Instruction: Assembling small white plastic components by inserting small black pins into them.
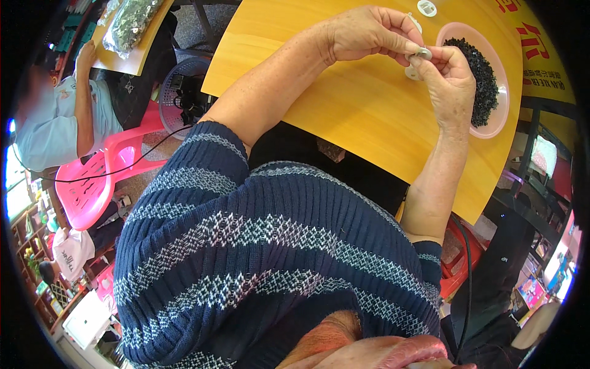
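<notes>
Above the wooden table, my left hand (373, 32) and my right hand (447, 80) meet fingertip to fingertip. Both pinch a small round silvery piece (424, 53) between thumb and fingers; its exact kind is too small to make out. Behind the fingers, parts of a white plastic piece (412, 73) show, mostly hidden by my hands. A round white plastic part (426, 8) with cut-outs lies on the table beyond them. Just right of my right hand stands a pink oval bowl (503, 92) holding many small black parts (476, 74).
The yellow wooden table (344, 117) curves under my forearms. At the left, a person in a light blue top (58, 132) sits by another table with a clear bag of small metal parts (131, 24). Nearby are a purple basket (165, 101) and a pink chair (86, 187).
</notes>
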The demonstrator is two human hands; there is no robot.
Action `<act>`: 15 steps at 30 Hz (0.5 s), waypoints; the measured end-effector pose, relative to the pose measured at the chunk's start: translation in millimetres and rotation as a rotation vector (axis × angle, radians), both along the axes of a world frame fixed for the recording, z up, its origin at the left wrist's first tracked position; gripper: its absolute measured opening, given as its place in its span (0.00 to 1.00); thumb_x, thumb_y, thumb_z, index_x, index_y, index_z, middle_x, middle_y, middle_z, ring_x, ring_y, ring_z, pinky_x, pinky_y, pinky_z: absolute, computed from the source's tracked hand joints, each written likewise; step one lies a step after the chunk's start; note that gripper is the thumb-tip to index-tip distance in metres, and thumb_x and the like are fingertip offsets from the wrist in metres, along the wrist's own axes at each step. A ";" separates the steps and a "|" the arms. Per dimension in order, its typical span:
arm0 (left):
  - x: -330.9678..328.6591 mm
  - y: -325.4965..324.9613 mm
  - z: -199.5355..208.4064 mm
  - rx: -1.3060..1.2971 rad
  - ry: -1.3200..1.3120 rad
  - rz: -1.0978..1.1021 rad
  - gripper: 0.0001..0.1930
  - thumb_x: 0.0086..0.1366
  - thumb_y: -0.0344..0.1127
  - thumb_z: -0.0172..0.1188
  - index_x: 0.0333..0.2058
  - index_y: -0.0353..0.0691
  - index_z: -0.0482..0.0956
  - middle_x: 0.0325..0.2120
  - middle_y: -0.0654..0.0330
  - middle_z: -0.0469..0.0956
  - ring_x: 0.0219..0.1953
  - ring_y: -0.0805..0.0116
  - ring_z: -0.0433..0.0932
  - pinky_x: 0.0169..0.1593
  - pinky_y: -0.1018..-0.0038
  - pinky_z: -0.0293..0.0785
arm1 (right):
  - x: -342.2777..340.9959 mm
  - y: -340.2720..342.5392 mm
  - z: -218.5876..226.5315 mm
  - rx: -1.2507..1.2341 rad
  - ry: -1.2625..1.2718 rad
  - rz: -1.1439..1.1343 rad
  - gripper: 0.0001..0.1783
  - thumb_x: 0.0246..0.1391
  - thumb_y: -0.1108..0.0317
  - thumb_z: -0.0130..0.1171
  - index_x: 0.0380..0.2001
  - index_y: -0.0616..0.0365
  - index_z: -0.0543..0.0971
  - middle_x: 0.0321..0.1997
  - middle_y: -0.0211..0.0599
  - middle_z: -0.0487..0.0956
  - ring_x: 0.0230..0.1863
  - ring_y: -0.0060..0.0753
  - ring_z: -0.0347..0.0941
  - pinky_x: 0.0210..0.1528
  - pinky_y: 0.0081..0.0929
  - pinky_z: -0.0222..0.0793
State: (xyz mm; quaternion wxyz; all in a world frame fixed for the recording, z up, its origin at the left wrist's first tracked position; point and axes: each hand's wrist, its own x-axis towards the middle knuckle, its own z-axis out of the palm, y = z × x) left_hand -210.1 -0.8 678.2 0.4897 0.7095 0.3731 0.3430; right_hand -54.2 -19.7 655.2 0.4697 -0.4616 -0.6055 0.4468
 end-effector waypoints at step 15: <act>-12.2 21.3 -35.9 -0.629 -0.621 -0.193 0.11 0.57 0.37 0.51 0.34 0.35 0.72 0.28 0.58 0.74 0.28 0.73 0.74 0.33 0.81 0.74 | -8.2 -6.1 8.9 0.419 -0.311 -0.145 0.12 0.40 0.72 0.59 0.33 0.58 0.74 0.29 0.29 0.71 0.23 0.17 0.68 0.26 0.15 0.68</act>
